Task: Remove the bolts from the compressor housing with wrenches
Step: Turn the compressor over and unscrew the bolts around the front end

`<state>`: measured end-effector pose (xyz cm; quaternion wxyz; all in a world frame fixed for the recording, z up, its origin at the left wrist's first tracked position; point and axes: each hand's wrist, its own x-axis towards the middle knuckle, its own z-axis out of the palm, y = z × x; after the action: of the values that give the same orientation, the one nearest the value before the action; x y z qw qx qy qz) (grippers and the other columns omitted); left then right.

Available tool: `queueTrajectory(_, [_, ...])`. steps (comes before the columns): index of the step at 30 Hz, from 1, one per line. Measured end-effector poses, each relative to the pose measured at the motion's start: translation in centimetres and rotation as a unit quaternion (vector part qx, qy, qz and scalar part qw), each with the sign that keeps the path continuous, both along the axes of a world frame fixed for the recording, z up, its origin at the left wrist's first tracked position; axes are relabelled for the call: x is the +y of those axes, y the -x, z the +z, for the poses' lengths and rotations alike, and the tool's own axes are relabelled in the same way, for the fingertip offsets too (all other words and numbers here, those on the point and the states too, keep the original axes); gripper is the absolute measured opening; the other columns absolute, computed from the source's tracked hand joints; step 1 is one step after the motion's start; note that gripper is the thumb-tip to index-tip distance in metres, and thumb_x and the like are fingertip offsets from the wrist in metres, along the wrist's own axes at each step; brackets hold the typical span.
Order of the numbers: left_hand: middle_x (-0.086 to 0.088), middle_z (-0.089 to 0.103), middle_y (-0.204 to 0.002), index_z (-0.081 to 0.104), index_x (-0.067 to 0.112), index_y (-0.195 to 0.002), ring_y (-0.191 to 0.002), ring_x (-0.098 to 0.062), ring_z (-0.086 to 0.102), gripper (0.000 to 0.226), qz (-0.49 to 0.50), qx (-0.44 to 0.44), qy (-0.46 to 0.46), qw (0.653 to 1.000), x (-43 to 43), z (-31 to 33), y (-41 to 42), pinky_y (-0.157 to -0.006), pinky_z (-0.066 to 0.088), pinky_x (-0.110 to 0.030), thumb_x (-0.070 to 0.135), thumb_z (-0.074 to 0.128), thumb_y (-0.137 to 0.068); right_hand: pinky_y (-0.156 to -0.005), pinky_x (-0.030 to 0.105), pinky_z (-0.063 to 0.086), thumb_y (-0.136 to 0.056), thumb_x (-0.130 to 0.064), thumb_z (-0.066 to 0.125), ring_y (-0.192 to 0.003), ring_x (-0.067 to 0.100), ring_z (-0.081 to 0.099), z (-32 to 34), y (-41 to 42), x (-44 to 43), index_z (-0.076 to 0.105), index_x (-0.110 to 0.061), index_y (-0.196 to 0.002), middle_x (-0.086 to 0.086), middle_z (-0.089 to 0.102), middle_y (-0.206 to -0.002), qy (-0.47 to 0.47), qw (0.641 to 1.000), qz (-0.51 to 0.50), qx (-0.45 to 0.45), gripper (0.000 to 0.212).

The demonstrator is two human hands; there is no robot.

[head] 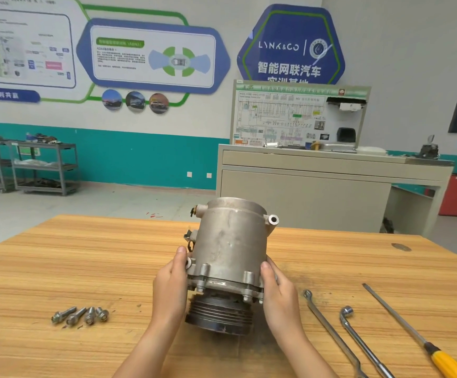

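A grey metal compressor housing (230, 241) stands upright on its black pulley (219, 315) in the middle of the wooden table (85, 257). My left hand (171, 287) grips its left flange, thumb up along the side. On the opposite flange, my right hand (278, 293) grips the housing. Several loose bolts (81, 315) lie in a row on the table to the left. Two wrenches lie to the right: a ring wrench (328, 328) and a bent socket wrench (358, 336).
A long screwdriver with a yellow handle (413, 334) lies at the far right of the table. Beyond the table stand a beige cabinet (317, 192) with a wiring board and grey shelf carts (41, 167) by the wall.
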<state>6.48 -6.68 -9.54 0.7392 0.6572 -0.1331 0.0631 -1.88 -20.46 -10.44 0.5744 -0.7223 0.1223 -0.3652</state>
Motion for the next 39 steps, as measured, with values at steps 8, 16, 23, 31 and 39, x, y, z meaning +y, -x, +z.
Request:
queueTrajectory(8, [0.02, 0.07, -0.072, 0.075, 0.031, -0.068, -0.069, 0.011, 0.062, 0.053, -0.071, 0.009, 0.027, 0.997, 0.7, -0.4, 0.3, -0.069, 0.034, -0.023, 0.042, 0.032, -0.098, -0.095, 0.01, 0.033, -0.094, -0.029, 0.042, -0.117, -0.004, 0.045, 0.3, 0.5, 0.0, 0.049, -0.013, -0.131, -0.015, 0.053, -0.127, -0.036, 0.999, -0.007, -0.015, 0.041])
queueTrajectory(16, [0.025, 0.07, -0.085, 0.068, 0.036, -0.083, -0.094, 0.007, 0.056, 0.043, -0.104, 0.034, 0.04, 0.993, 0.0, -0.8, -0.9, -0.081, 0.034, -0.018, 0.048, 0.028, -0.096, -0.078, 0.015, 0.043, -0.095, -0.03, 0.043, -0.098, 0.003, 0.059, 0.9, -1.0, -0.7, 0.068, -0.014, -0.093, -0.012, 0.068, -0.095, -0.09, 0.996, -0.002, 0.024, 0.029])
queueTrajectory(23, [0.032, 0.068, -0.087, 0.065, 0.039, -0.091, -0.091, 0.01, 0.058, 0.043, -0.127, 0.025, 0.004, 0.992, -1.1, -1.4, -2.0, -0.075, 0.035, -0.01, 0.044, 0.023, -0.1, -0.089, 0.031, 0.041, -0.093, -0.045, 0.041, -0.105, 0.014, 0.054, -0.2, -1.6, -1.5, 0.062, -0.014, -0.117, 0.0, 0.06, -0.12, -0.155, 0.982, -0.038, 0.1, 0.044])
queueTrajectory(31, [0.024, 0.069, -0.098, 0.066, 0.039, -0.098, -0.104, 0.008, 0.055, 0.043, -0.138, 0.015, -0.035, 0.99, -0.5, -1.7, -2.3, -0.09, 0.039, -0.022, 0.04, 0.023, -0.102, -0.092, 0.024, 0.027, -0.092, -0.058, 0.027, -0.131, 0.014, 0.033, 0.1, -0.4, -1.5, 0.041, -0.024, -0.137, -0.006, 0.041, -0.141, -0.117, 0.983, 0.007, 0.139, 0.059])
queueTrajectory(39, [0.027, 0.065, -0.085, 0.066, 0.025, -0.101, -0.082, 0.022, 0.055, 0.03, -0.127, -0.03, -0.079, 0.988, 0.3, -2.0, -2.2, -0.064, 0.036, 0.005, 0.03, 0.037, -0.1, -0.088, 0.003, 0.022, -0.074, -0.069, 0.031, -0.1, -0.023, 0.029, -1.1, 1.6, -2.7, 0.027, -0.045, -0.131, -0.04, 0.032, -0.114, 0.053, 0.982, 0.074, 0.165, 0.061])
